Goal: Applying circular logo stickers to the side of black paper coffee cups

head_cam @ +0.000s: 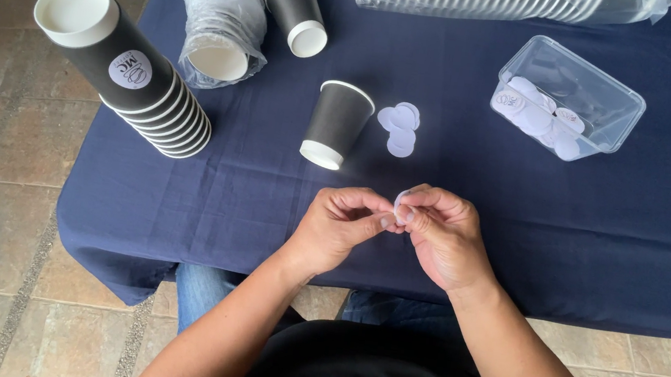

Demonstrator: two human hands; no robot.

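The left hand (338, 225) and right hand (443, 231) both pinch one small round white sticker (402, 204) between their fingertips.

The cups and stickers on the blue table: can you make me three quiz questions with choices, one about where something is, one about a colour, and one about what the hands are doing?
1. Where are the loose round stickers lying?
A. right beside the single upside-down cup
B. on the floor
C. on top of the cup stack

2. What colour is the tablecloth?
A. red
B. dark blue
C. yellow

3. What are the left hand and right hand doing?
A. resting flat on the cloth
B. lifting a cup
C. pinching one small white sticker between the fingertips

Answers: 1 A, the white discs lie on the cloth next to that cup. 2 B, the cloth is navy all over. 3 C, both hands meet at the sticker.
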